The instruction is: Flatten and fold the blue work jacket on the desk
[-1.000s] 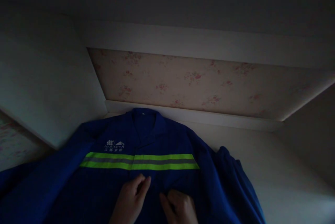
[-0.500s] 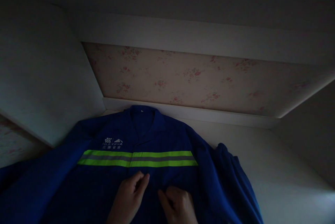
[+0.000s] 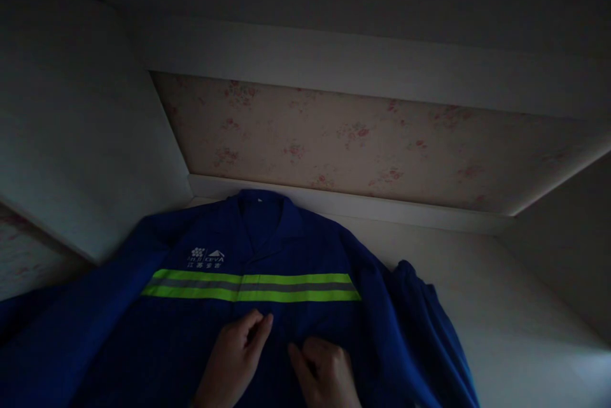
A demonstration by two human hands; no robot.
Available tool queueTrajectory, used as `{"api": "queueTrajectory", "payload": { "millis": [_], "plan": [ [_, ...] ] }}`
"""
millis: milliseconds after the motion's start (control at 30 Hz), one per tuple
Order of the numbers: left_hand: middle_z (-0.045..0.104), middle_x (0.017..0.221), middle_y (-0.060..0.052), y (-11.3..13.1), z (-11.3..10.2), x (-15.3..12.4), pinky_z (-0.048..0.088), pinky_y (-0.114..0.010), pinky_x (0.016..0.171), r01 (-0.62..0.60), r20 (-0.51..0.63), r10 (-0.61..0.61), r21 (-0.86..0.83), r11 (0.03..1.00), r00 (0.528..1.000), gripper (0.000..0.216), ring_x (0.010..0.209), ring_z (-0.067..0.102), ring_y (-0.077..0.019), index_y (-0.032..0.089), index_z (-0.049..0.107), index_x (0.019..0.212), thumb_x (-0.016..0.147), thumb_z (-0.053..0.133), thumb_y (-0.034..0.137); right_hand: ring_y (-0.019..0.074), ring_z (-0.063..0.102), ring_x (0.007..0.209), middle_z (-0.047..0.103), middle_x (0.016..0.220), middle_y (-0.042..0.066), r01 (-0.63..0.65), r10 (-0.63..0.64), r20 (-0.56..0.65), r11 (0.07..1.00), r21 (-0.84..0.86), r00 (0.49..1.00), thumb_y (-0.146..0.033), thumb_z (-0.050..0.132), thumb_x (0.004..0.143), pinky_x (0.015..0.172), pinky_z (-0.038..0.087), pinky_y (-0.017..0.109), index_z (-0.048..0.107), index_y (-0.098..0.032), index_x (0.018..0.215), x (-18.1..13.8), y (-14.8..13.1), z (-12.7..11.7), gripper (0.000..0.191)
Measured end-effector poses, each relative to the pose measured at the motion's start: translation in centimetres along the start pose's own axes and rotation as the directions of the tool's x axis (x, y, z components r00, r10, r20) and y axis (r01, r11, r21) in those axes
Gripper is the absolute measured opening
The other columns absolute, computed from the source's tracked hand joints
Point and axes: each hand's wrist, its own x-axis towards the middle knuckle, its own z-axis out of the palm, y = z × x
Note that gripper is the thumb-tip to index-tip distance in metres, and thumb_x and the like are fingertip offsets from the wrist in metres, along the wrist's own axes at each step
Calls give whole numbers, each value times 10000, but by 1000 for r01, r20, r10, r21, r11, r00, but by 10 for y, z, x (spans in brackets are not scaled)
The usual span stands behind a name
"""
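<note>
Blue jacket (image 3: 200, 325) spread flat on the tabletop (image 3: 501, 306), collar at 12 o'clock; left hand (image 3: 236, 357) and right hand (image 3: 324, 373) side by side, pinching its front placket

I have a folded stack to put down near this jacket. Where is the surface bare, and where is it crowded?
Bare: the pale surface right of the blue jacket, between its bunched right sleeve and the floral back panel. Crowded: the centre and left, where the jacket spreads and the left hand and right hand pinch its front.
</note>
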Motion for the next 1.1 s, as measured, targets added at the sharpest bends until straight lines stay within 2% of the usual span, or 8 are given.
{"api": "queueTrajectory", "payload": {
  "millis": [400, 600, 800, 867, 900, 933, 1000, 1100],
  "plan": [
    [410, 551, 68, 1, 1, 1, 296, -253, 561, 19, 22, -18, -14, 1000, 1000, 446, 521, 422, -112, 226, 455, 635, 908, 436, 578, 52, 358, 468, 391, 514, -49, -18, 18, -1, 999, 51, 1000, -403, 445, 964, 488, 213, 239, 331, -181, 541, 0, -2, -1, 491],
    [384, 532, 75, 1, -1, 3, 276, -253, 534, 26, -6, -26, -7, 1000, 1000, 452, 499, 393, -109, 220, 488, 643, 909, 434, 581, 61, 333, 474, 365, 514, -51, -106, 103, 29, 988, 111, 994, -442, 433, 963, 495, 199, 259, 337, -186, 528, 4, -12, -10, 514],
    [411, 530, 67, 0, -2, 3, 286, -250, 523, 2, -59, 2, 61, 998, 998, 459, 502, 438, -121, 224, 499, 654, 907, 413, 598, 95, 403, 547, 425, 572, -38, -166, 166, 22, 951, 259, 986, -482, 431, 956, 542, 278, 253, 402, -200, 575, 3, -21, -20, 475],
    [412, 534, 64, -1, -1, 1, 291, -252, 533, -24, -84, 33, 104, 994, 996, 456, 504, 440, -124, 227, 491, 654, 909, 403, 595, 115, 490, 623, 540, 699, -20, -177, 178, 31, 925, 336, 984, -452, 451, 951, 593, 356, 241, 539, -203, 768, -5, -26, -29, 321],
    [421, 536, 60, 0, 0, 0, 292, -254, 538, -37, -93, 49, 130, 991, 994, 452, 504, 446, -127, 229, 490, 657, 913, 395, 590, 124, 527, 660, 586, 783, -13, -187, 182, 51, 912, 366, 982, -433, 462, 948, 620, 387, 241, 565, -213, 937, -11, -27, -36, 244],
    [433, 536, 55, 1, 1, -2, 291, -258, 543, -49, -100, 65, 157, 986, 993, 449, 505, 455, -130, 231, 487, 656, 916, 388, 582, 129, 553, 683, 615, 863, -8, -207, 195, 71, 900, 385, 978, -426, 468, 944, 635, 410, 244, 530, -229, 1108, -17, -26, -45, 263],
    [474, 535, 41, 7, 6, -11, 288, -270, 553, -73, -100, 96, 213, 974, 990, 440, 506, 487, -139, 234, 481, 652, 925, 374, 562, 139, 570, 659, 637, 935, -4, -263, 266, 45, 888, 377, 963, -461, 454, 938, 623, 434, 262, 379, -252, 1326, -31, -17, -68, 447],
    [576, 572, 15, 31, 25, -34, 306, -281, 567, -126, -42, 142, 275, 953, 989, 429, 543, 570, -156, 239, 497, 667, 942, 343, 531, 187, 590, 621, 651, 825, -3, -395, 424, -108, 893, 214, 899, -566, 405, 925, 618, 437, 315, 198, -233, 1476, -47, 14, -111, 676]
  ]
}}
